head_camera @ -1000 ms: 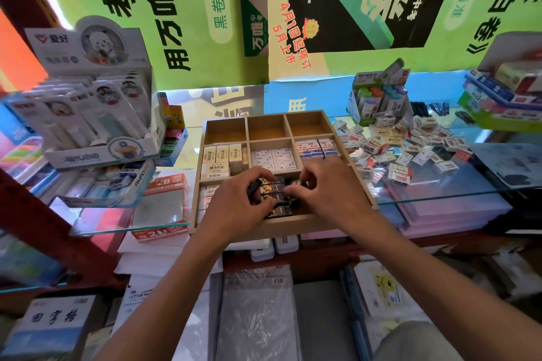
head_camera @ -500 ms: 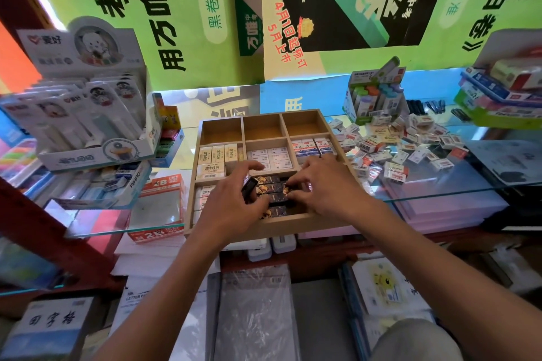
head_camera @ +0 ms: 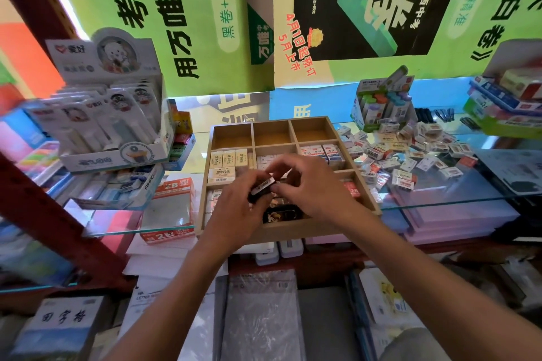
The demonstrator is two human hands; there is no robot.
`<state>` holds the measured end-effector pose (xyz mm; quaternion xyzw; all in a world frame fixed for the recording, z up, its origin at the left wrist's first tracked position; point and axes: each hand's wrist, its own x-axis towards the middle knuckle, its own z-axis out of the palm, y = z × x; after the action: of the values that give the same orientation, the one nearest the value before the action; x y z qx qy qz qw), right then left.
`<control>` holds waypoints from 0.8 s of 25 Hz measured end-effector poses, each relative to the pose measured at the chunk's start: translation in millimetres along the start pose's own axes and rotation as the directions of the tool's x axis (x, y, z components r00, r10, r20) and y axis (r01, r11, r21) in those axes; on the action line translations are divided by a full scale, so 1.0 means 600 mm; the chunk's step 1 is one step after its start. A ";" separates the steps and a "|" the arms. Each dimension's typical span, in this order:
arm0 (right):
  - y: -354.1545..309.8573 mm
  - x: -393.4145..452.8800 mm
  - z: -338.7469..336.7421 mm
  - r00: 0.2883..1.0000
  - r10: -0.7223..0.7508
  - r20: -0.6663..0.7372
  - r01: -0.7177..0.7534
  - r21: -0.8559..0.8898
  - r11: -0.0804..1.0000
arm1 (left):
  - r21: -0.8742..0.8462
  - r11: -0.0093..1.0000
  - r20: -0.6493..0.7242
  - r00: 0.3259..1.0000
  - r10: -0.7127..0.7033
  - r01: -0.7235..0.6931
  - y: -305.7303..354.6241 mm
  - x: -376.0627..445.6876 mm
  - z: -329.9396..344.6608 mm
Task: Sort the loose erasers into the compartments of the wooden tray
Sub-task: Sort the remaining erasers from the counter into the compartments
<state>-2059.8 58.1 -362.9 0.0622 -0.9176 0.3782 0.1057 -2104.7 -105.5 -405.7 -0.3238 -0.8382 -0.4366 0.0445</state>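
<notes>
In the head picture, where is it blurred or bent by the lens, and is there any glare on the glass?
Head view: the wide lens bends the edges, so the red shelf post leans; the left packs and the floor items are soft; the wooden tray and the black eraser between both hands are fairly sharp; the glass shelf reflects the posters, with a bright strip at top left.

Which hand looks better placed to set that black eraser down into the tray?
Probably the left. The left hand already grips the black eraser above the wooden tray, right over the near middle compartment holding other black erasers. The right hand only touches its end with its fingertips.
</notes>
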 end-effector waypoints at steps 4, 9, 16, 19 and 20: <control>0.018 -0.013 -0.023 0.970 0.168 -0.173 -0.150 0.111 0.982 | 0.033 0.998 -0.034 0.998 -0.055 0.057 -0.003 0.000 0.009; 0.048 -0.043 -0.022 0.890 0.357 -0.283 -0.325 0.154 0.933 | 0.285 0.956 0.139 0.990 0.025 -0.064 -0.004 0.003 0.015; 0.067 -0.051 -0.024 0.964 0.249 -0.096 -0.260 -0.132 0.956 | 0.254 0.967 0.111 0.994 0.005 -0.033 -0.008 0.010 0.017; 0.071 -0.051 -0.023 0.970 0.231 -0.079 -0.243 -0.220 0.945 | 0.259 0.966 0.112 0.994 -0.006 -0.023 -0.006 0.010 0.018; 0.070 -0.050 -0.018 0.971 0.208 -0.117 -0.233 -0.278 0.932 | 0.262 0.965 0.113 0.994 -0.008 -0.022 -0.005 0.009 0.018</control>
<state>-2037.5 96.5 -391.3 -0.0737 -0.9587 0.2517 0.1099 -2108.7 -96.0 -412.6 -0.3420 -0.8887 -0.3025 0.0410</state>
